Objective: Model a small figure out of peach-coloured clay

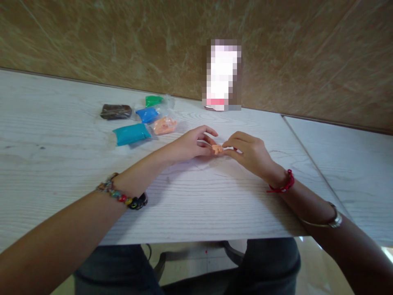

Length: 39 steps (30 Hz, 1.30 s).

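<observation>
A small lump of peach modelling clay [217, 149] is between my two hands, just above the white table [196, 213]. My left hand [196, 143] pinches its left side between thumb and fingers, with the index finger arched above. From the other side, my right hand [250, 153] has its thumb and fingertips closed on the right edge of the lump. The clay's underside and the exact finger contact are hidden. Left of my left hand lies a clear bag of peach clay [165, 125].
Packets of teal clay [132, 134], blue clay [147, 115], green clay [154, 100] and dark brown clay [116, 111] lie at the back left. A blurred-out phone-like object [222, 76] leans on the marbled wall [123, 45]. A seam [316, 164] crosses the table at right.
</observation>
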Available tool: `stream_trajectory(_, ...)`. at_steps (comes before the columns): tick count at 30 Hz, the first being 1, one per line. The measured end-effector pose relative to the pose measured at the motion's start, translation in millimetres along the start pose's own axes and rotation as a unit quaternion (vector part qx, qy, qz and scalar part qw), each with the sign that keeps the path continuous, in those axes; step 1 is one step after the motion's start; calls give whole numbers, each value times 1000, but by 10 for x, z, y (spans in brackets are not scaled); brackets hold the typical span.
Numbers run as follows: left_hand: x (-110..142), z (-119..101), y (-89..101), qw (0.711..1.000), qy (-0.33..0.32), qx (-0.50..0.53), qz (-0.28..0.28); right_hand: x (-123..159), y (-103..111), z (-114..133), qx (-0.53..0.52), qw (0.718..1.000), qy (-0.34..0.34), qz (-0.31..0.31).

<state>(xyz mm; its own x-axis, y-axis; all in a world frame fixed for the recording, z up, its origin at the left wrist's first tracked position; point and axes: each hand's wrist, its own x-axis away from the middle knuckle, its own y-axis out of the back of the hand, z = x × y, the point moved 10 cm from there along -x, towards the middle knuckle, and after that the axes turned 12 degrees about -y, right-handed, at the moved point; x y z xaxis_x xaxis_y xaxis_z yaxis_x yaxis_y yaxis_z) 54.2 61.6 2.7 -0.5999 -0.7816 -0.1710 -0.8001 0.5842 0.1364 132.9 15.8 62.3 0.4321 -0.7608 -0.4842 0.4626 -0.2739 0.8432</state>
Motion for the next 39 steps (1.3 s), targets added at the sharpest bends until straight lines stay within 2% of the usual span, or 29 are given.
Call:
stream_trajectory(5,4,0,-25,1000,4,3,9,13,2,60,-13,1000,26,-9)
stream_trajectory(15,12,13,-48,1000,16,13,19,7,-11,55,-11,1000,26,6)
stream_trajectory(23,27,7,-65,999,27,24,26,21,-62,103,44,998,40,10)
stream_trajectory(29,33,12,-61,998,43,43,21,34,20,109,54,997,58,-20)
stream_trajectory(36,41,0,-82,998,33,41,30,57,-49,143,106,991,85,11)
stream_trajectory(39,45,8,-88,998,36,43,35,53,-31,140,91,992,81,10)
